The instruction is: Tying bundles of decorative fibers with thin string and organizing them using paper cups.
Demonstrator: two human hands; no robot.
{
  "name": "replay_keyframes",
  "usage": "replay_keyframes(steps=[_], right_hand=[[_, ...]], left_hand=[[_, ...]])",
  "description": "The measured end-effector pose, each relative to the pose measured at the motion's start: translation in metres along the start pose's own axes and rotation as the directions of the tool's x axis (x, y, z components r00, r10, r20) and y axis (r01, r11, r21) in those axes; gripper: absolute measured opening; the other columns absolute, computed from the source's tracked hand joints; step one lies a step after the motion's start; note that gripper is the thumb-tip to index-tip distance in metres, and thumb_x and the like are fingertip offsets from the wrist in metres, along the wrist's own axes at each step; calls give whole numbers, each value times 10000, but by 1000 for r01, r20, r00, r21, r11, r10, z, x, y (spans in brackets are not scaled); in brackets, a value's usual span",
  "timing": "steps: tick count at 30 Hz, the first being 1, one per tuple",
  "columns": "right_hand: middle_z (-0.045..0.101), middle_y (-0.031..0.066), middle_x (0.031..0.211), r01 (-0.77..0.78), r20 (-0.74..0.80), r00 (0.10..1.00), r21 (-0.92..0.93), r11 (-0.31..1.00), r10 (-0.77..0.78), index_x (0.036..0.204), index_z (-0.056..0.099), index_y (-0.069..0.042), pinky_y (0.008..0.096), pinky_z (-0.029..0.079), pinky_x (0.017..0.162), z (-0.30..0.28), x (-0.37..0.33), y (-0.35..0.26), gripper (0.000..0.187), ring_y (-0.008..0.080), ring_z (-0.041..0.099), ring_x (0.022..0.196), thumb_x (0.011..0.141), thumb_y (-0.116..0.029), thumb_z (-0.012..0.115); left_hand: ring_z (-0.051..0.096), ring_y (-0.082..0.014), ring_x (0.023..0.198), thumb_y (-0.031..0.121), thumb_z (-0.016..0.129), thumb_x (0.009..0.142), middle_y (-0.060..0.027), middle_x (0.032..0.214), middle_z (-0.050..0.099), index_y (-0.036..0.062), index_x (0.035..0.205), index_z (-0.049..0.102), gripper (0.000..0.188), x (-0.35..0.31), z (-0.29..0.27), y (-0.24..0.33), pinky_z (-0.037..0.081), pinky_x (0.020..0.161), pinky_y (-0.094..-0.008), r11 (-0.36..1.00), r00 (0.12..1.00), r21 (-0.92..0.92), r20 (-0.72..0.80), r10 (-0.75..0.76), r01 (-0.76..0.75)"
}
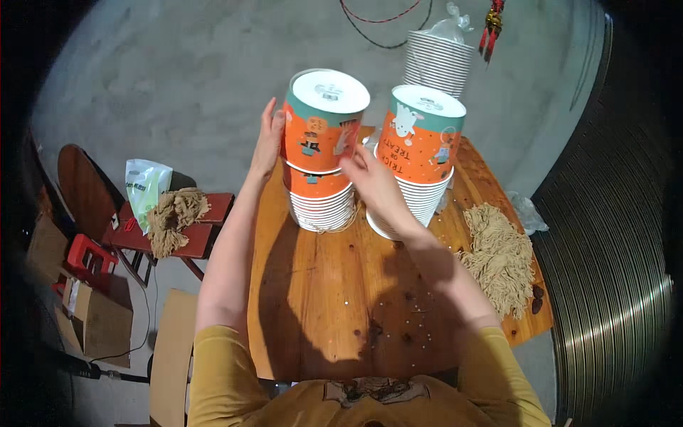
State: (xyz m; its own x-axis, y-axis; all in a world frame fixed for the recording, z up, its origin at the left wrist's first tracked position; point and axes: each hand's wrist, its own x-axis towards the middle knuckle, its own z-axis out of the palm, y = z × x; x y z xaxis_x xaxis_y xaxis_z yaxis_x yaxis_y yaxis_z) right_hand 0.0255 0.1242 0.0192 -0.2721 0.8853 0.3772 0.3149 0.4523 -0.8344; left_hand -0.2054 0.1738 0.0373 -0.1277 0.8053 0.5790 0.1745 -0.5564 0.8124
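Note:
An upturned orange paper bucket [313, 139] with a teal band, a white base and cartoon figures sits between my hands, on top of the left stack of nested buckets [319, 203]. My left hand [269, 142] presses along its left side, fingers stretched upward. Low on its right side is my right hand [371, 178], fingers curved against the bucket near its rim and slightly blurred. Just to the right stands a second upturned stack, topped by a similar orange bucket [425, 149] with a rabbit picture. A loop of thin string [341, 224] lies at the left stack's foot.
Both stacks stand on a wooden table [320, 313] dotted with small white bits. A heap of beige string [498, 260] lies at its right edge. Behind rises a tall white stack [437, 62]. At left, a red bench [217, 206] holds more string; cardboard boxes [107, 320] stand below.

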Motion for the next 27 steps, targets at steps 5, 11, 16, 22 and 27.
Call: replay_keyframes(steps=[5,11,16,22,27], right_hand=[[659,133,871,348,-165,910,-191,918,-380,1025,623,-7,336,503,620,-52,-44,-61,224,225,653,704,873,-166,581],[616,95,978,410,-262,589,-718,562,-764,1026,609,-43,355,441,778,-120,-25,-59,221,264,556,902,808,-81,602],[596,96,949,368,-167,712,-738,565,-682,963,634,-53,368,420,830,-138,-2,-43,173,290,533,927,801,-116,627],[587,101,844,446,-92,793,-586,677,-603,845,627,-24,388,416,811,-161,16,-49,135,290,529,872,814,-151,593],[608,121,848,472,-114,746,-604,642,-656,819,635,-22,390,430,802,-165,23,-51,136,295,553,876,798,-152,601]], left_hand=[[309,-249,1332,536,269,969,-141,1430,345,0,1381,329,679,-8,-14,-32,215,1092,-318,988,989,-30,11,-150,150],[407,-259,1245,460,275,989,-169,1342,436,-43,1293,427,607,-57,-3,-40,275,1050,-323,989,995,146,99,-11,-3],[498,-290,1136,389,369,975,-191,1246,503,-46,1206,504,511,-108,-18,-68,364,979,-345,911,996,405,-79,-49,77],[529,-185,813,143,521,909,-106,923,538,-2,1019,560,187,-162,41,-19,436,732,-311,944,962,328,-262,69,21],[504,-286,1107,149,531,900,-168,1212,488,26,1272,440,403,-161,101,29,394,946,-349,943,978,261,96,187,-206]])
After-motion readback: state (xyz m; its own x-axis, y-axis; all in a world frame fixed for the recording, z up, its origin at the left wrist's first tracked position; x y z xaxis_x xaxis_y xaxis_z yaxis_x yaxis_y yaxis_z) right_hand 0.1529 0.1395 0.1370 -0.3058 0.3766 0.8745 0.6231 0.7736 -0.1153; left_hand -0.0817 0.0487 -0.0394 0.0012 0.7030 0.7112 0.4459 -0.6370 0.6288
